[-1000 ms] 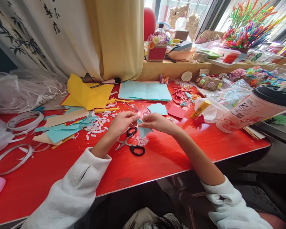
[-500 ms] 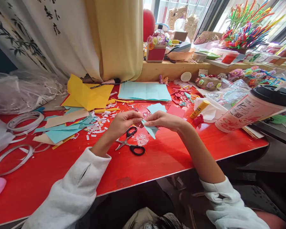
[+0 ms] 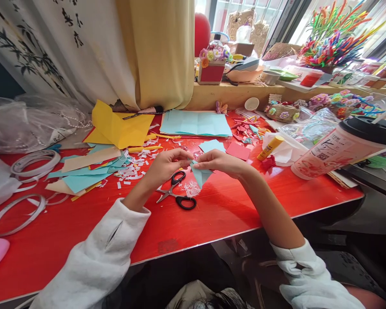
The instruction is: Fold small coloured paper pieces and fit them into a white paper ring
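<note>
Between my two hands, above the red table (image 3: 225, 214), is a small folded light blue paper (image 3: 200, 175) with a point hanging downward. My left hand (image 3: 169, 166) pinches its upper left corner between thumb and finger. My right hand (image 3: 221, 163) grips its top edge, the fingertips of both hands nearly touching. Black-handled scissors (image 3: 173, 191) lie partly open just below my left hand. Behind my hands lie a light blue paper piece (image 3: 212, 146) and a red paper square (image 3: 238, 151).
Light blue sheets (image 3: 195, 123) and yellow paper (image 3: 120, 128) lie at the back. Paper scraps (image 3: 86, 174) and tape rolls (image 3: 17, 214) are on the left. A glue stick (image 3: 270, 148) and a large lidded cup (image 3: 334, 150) stand or lean at the right.
The folded blue paper has turned between my fingers, showing a broader face with its point now further left. My hands have barely moved.
</note>
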The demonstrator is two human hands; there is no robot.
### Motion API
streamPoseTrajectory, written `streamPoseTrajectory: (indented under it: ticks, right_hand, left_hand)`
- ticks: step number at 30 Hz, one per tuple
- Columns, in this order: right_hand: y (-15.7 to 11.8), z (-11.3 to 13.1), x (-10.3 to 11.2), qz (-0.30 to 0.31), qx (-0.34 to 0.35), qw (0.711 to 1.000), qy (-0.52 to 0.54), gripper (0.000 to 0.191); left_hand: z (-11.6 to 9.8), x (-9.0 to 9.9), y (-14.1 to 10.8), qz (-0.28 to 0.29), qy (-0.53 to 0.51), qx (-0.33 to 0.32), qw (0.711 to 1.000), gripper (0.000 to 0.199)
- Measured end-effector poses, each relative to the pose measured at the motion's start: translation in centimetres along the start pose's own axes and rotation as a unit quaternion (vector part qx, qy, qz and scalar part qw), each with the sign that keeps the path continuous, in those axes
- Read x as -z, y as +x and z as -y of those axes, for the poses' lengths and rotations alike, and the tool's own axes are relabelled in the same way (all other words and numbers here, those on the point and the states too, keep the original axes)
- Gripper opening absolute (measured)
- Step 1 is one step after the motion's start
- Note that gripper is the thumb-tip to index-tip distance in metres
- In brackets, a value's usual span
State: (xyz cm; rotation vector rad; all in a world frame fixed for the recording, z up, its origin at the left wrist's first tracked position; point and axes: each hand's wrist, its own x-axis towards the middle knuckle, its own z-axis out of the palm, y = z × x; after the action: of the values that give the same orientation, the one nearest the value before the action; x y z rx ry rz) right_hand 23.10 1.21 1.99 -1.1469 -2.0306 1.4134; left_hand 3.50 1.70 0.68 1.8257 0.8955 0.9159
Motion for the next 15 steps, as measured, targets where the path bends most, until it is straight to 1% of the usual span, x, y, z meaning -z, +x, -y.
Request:
streamPoseTrajectory:
  ticks: [3, 6, 9, 11, 15]
  right_hand:
    - [-0.13, 0.03, 0.09, 0.015, 0.000, 1.000, 0.025, 0.037]
    - [-0.10, -0.16, 0.12, 0.021, -0.004, 0.999, 0.038, 0.038]
    - [0.10, -0.37, -0.04, 0.007, -0.004, 1.000, 0.029, 0.039]
    - [0.28, -0.43, -0.25, -0.007, -0.006, 1.000, 0.011, 0.039]
    - [0.48, -0.39, -0.68, -0.030, -0.008, 0.999, -0.034, 0.042]
  left_hand:
    - [-0.13, 0.02, -0.08, -0.010, -0.021, 0.003, 1.000, 0.022]
    - [-0.40, -0.01, -0.15, -0.010, -0.040, 0.026, 0.999, 0.029]
    - [-0.56, -0.11, -0.10, -0.018, -0.042, 0.047, 0.998, 0.030]
    - [-0.44, -0.16, 0.01, -0.022, -0.025, 0.060, 0.998, 0.030]
    - [0.15, -0.20, 0.22, -0.004, 0.015, 0.078, 0.997, 0.031]
